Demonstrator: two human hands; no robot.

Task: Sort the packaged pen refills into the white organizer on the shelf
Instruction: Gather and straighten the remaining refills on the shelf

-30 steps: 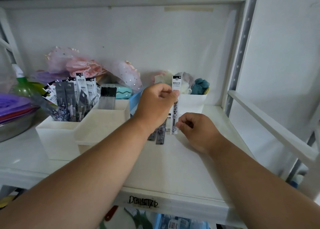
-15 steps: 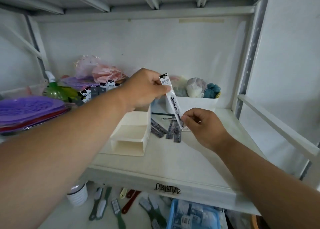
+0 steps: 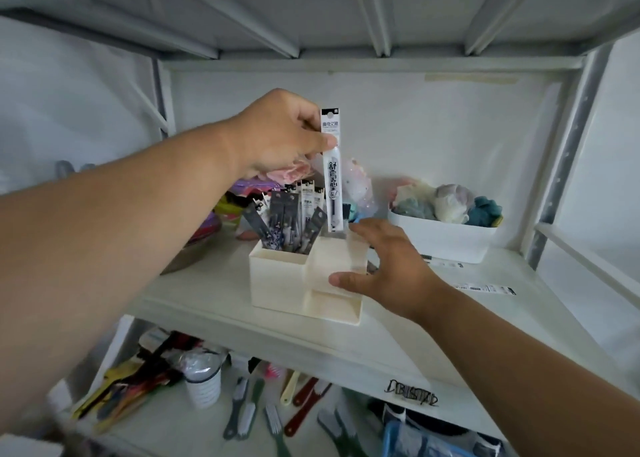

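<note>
Left hand pinches one refill pack above the one organizer; right hand spread, touching it.

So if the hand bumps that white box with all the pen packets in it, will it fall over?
Probably not. The white organizer looks wide and low with a flat base, so it should slide rather than tip. It is likely light plastic, though, so a push could shift it. The right hand rests open against its side, which would steady it while the left hand holds the refill packet above.
</note>
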